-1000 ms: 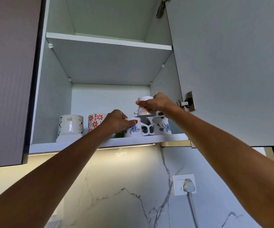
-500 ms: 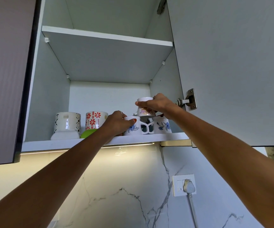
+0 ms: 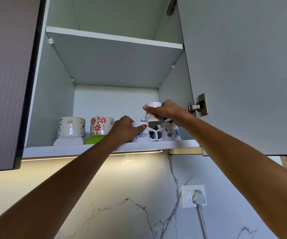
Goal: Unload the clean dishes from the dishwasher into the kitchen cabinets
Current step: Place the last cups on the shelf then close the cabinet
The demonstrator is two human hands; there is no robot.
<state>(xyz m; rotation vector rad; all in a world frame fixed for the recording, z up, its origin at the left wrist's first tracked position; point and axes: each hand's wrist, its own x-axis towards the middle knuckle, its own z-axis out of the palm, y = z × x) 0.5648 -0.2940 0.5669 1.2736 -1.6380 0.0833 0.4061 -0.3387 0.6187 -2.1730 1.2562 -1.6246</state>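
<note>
Overhead, the open cabinet [image 3: 56, 100] fills the upper centre of the frame; its door [image 3: 242, 75] is swung out at the right, hinge [image 3: 201, 105] visible.

Lower shelf [image 3: 87, 150]: front edge runs across mid-frame, lit strip beneath. Free height above the cups is large, up to the upper shelf [image 3: 113, 37]. Bare shelf room lies between the left wall and the leftmost mug; the right end is crowded up to the cabinet wall.

Left hand [image 3: 124, 129]: fingers and thumb curled round an inverted blue-flower cup [image 3: 141, 133] standing at the shelf's front edge, base up, long axis vertical, handle pointing right. Its handle meets that of a second blue-flower cup [image 3: 172, 132], also inverted, just beside it on the right.

Right hand [image 3: 167, 110]: grips a purple-patterned cup [image 3: 152, 112] from the side, thumb across its wall. Cup is inverted, base up, mouth down, axis near vertical with a slight tilt. It sits above the gap between the two blue-flower cups; whether it touches them I cannot tell.

Left of the hands: red-flower mug [image 3: 101, 125], black-patterned mug [image 3: 71, 125], a green item [image 3: 94, 139] and a white item [image 3: 68, 140] in front, apart from the cups.

Lower right of the frame: wall socket [image 3: 193, 195] with plug, on marbled wall.
</note>
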